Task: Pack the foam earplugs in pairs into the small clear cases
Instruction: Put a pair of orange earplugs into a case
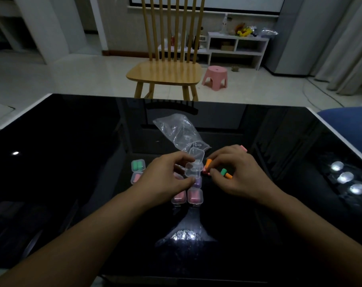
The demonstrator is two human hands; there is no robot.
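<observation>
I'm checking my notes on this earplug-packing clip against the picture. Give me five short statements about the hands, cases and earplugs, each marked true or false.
1. The left hand holds an open clear case. True.
2. The open case already contains two earplugs. False: it looks empty.
3. The right hand pinches an orange earplug beside the open case. True.
4. The closed case with green earplugs lies to the right of the right hand. False: it lies left of the left hand.
5. The clear plastic bag lies nearer the person than the hands. False: it lies beyond them, toward the wooden chair.
</observation>
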